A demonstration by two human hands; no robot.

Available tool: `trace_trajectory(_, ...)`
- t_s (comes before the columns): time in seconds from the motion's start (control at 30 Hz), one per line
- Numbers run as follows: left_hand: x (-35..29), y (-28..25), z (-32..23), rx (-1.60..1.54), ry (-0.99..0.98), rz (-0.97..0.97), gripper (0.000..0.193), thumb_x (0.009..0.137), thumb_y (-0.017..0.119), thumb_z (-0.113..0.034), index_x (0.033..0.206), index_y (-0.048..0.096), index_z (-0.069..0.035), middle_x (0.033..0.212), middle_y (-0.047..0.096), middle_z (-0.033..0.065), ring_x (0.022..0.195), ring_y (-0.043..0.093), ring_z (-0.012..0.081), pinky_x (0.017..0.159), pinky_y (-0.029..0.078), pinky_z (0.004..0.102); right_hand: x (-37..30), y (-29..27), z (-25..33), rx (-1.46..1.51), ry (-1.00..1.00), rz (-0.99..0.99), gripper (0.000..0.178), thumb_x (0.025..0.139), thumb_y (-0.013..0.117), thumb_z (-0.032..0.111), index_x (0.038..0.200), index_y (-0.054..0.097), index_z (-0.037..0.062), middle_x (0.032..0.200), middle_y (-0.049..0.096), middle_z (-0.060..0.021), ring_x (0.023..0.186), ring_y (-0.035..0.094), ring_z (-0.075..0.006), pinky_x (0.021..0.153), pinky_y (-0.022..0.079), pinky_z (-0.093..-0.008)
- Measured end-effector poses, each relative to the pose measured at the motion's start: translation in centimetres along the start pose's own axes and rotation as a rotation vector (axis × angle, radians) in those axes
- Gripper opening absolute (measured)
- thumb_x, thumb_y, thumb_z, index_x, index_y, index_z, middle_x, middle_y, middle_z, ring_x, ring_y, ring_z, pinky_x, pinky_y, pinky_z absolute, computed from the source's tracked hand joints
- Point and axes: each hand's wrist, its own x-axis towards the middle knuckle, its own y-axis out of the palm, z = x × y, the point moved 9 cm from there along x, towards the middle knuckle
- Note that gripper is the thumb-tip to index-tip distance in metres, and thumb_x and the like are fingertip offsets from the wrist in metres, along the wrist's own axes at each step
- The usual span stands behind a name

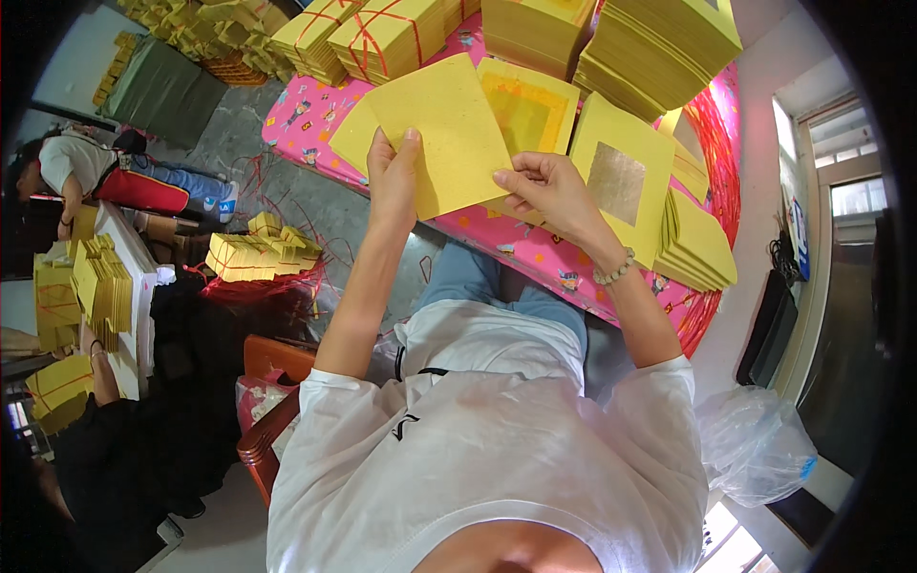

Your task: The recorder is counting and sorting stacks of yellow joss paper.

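In front of me I hold up a square yellow paper sheet (pixel 454 134), its plain side toward me. My left hand (pixel 394 181) pinches it at its lower left edge, thumb on top. My right hand (pixel 552 196) is closed at its right edge, thumb against the fingertips. Behind it, at the left, shows more yellow paper (pixel 351 137); I cannot tell whether it is held too. Just beyond lies a yellow sheet with an orange printed square (pixel 528 107). To the right is a yellow sheet with a silvery foil square (pixel 618 181).
Tied yellow paper bundles (pixel 387 38) and tall stacks (pixel 659 48) stand along the far side of the pink patterned table (pixel 306 119). A fanned stack (pixel 693 244) and red strands (pixel 721 143) lie at the right. Co-workers handle yellow paper at a white table (pixel 138 286) on the left.
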Motion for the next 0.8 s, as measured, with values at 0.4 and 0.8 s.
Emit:
trace_trajectory(0.4, 6.0, -12.8, 3.6, -0.097, -0.147, -0.243, 0.033, 0.094, 0.049, -0.006, 0.127, 0.045, 0.001, 0.121, 0.057, 0.0121, 0.108, 0.059, 0.0247, 0.09, 0.049, 0.0371, -0.8, -4.9, -0.3, -0.231, -0.249, -0.262, 0.025, 0.086, 0.063, 0.013, 0.107, 0.063, -0.0003, 0.093, 0.066, -0.0064, 0.076, 0.059, -0.0091, 0.069, 0.048, -0.0237)
trace_trajectory(0.8, 8.2, -15.9, 9.0, 0.097, -0.087, -0.328, 0.031, 0.088, 0.062, -0.008, 0.115, 0.053, 0.004, 0.109, 0.062, 0.0119, 0.093, 0.063, 0.0203, 0.08, 0.05, 0.0325, -2.0, -3.0, 0.7, -0.528, -0.345, -0.248, 0.022, 0.084, 0.064, 0.01, 0.103, 0.062, -0.001, 0.091, 0.062, -0.0136, 0.082, 0.064, -0.0223, 0.071, 0.052, -0.0304)
